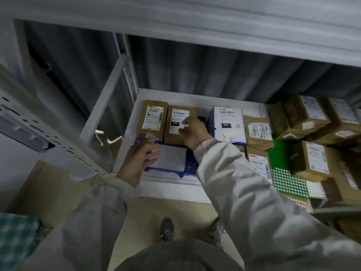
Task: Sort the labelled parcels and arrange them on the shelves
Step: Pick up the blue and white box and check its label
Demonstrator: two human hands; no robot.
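The blue parcel (172, 160) lies flat at the front of the shelf (195, 97), left hand (139, 159) pressing it with straight fingers. Slide it squarely against the brown boxes (166, 122) (labels up) — right hand (192, 132), loosely curled and holding nothing, steadies them.

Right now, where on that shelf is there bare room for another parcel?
Bare shelf shows behind the row of parcels, along the back wall, and in a narrow strip left of the blue parcel under the left hand. From the white box rightward it is crowded: brown boxes are stacked up. The right hand is over the 15H box.
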